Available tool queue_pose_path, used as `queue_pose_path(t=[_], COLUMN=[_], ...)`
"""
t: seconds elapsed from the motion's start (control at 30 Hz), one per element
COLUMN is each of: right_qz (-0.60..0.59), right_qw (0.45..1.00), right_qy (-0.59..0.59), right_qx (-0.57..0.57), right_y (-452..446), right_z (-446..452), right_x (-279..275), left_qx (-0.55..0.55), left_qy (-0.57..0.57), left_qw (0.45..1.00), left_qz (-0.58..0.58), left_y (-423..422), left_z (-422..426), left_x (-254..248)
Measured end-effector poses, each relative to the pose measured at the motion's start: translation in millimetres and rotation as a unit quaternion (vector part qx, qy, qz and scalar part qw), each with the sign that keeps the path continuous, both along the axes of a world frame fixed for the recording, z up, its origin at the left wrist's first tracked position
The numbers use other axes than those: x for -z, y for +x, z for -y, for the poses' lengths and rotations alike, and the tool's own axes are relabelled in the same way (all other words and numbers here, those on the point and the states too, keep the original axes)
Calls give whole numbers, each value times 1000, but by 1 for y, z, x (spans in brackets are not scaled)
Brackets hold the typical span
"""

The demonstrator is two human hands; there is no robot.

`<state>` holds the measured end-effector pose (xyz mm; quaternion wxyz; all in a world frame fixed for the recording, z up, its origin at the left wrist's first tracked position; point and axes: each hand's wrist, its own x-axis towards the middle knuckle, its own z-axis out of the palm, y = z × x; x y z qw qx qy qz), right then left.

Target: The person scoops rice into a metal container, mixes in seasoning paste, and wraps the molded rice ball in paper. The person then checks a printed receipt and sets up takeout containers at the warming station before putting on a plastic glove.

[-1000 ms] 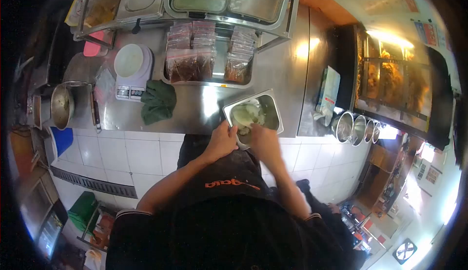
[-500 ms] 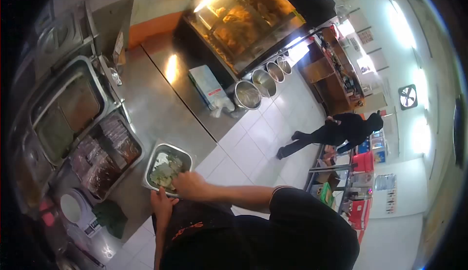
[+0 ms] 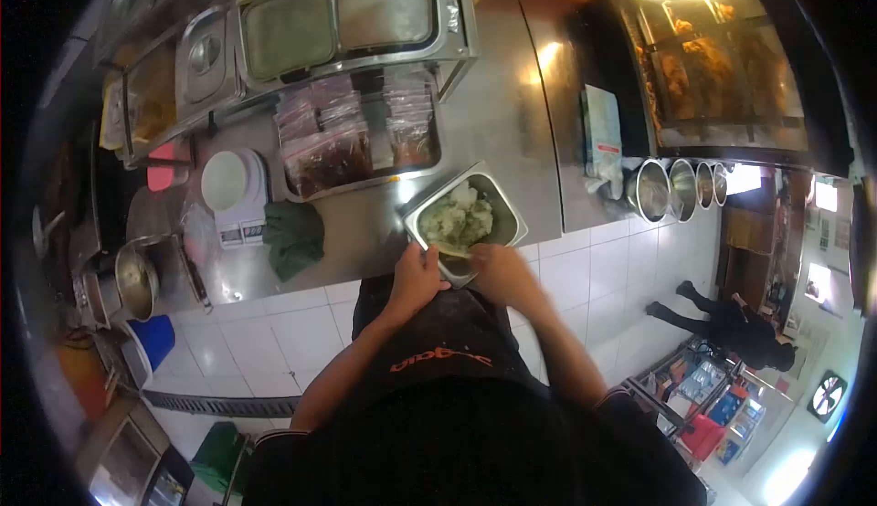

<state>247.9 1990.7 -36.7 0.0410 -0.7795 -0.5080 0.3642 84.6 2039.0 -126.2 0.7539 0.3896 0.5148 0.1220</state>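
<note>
A deep stainless steel pan (image 3: 512, 223) sits at the counter's front edge, close against my apron. Inside it is a chunky pale green and white food mix (image 3: 459, 221). My left hand (image 3: 420, 276) grips the pan's near left rim. Over the near right side of the pan, my right hand (image 3: 501, 273) is closed and smeared by motion. A thin pale edge shows by its fingers, perhaps a utensil handle, but what it holds is not clear.
Left of the pan are a green cloth (image 3: 294, 239), a white scale (image 3: 239, 186) and a tray of plastic-wrapped packs (image 3: 361, 177). A white box (image 3: 601, 127) lies to the right by a lit glass cabinet (image 3: 722, 68). Another person (image 3: 740, 331) stands far right.
The head view has turned, so the counter now lies across the front and more of its left side shows. My left hand stays at the rim; my right hand is still over the pan.
</note>
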Motion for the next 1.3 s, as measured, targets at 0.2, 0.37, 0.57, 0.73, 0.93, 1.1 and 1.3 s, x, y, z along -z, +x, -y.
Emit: queue_pose_path(t=[0.2,0.37,0.57,0.73,0.93,1.1,1.3], right_qz=[82,-16,42,147,243,114,-17], right_qw=[994,1000,998,988,938,960,1000], right_qy=[60,0,43,32,-8,-35,22], right_qx=[47,-17,22,-34,-245,-254,14], right_y=[-8,40,-24,17,14,36,33], right_z=[-4,-6,-10,-45,-41,-40,6], right_x=[42,-5,46,-42,12,28,49], left_qx=[4,-41,31,28,16,-34,-8], left_qy=[-37,-75,-80,-42,-52,-41,-16], left_qw=[999,996,993,999,999,997,999], left_qz=[6,-5,76,4,-1,55,33], left_y=[0,-2,-14,-10,-14,-2,4], left_z=[9,4,5,5,9,15,9], left_x=[-5,-17,22,22,41,16,-5])
